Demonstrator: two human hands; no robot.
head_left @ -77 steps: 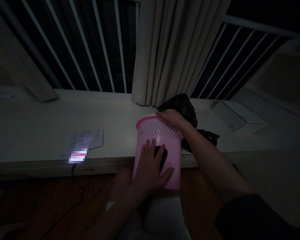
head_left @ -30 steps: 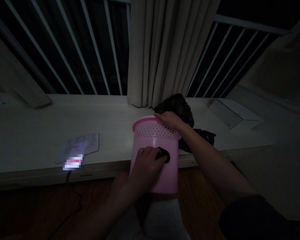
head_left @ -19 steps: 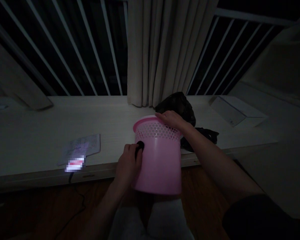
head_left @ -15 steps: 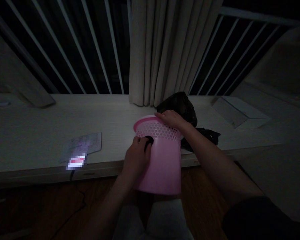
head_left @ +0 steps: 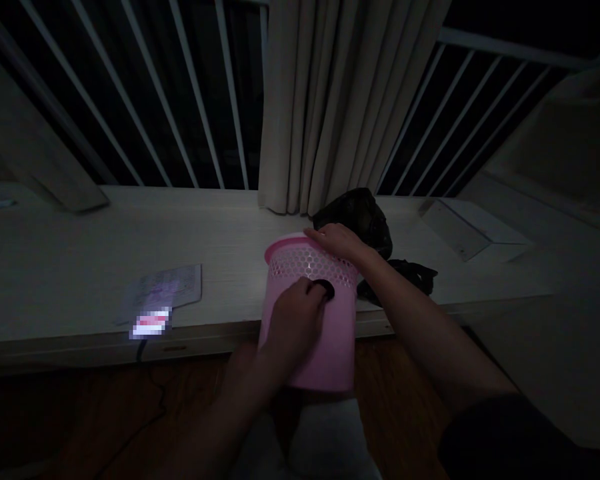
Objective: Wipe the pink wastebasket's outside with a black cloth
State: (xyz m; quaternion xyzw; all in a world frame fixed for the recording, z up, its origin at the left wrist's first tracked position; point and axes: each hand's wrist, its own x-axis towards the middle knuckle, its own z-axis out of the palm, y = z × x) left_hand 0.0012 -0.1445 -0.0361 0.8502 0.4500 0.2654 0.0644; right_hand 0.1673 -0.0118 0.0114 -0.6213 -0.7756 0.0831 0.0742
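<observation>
A pink waste bin (head_left: 336,347) with a honeycomb band of holes below its rim stands upright in front of me, at the edge of the ledge. My right hand (head_left: 341,241) is closed over the bin's rim at the back right. My left hand (head_left: 299,313) grips a small, rounded black thing (head_left: 326,289) and holds it against the bin's side, just under the holes. Dim light hides what kind of thing it is. The inside of the bin is out of sight.
Black plastic bags (head_left: 357,217) lie on the white ledge (head_left: 225,233) behind the bin. A white box (head_left: 475,230) sits at the right. To the left are a paper sheet (head_left: 170,283) and a lit phone-like screen (head_left: 151,323) with a cable. Curtains (head_left: 300,107) hang behind.
My left hand has moved right across the bin's side with the black thing. The bin has shifted slightly left, with my right hand still on its rim.
</observation>
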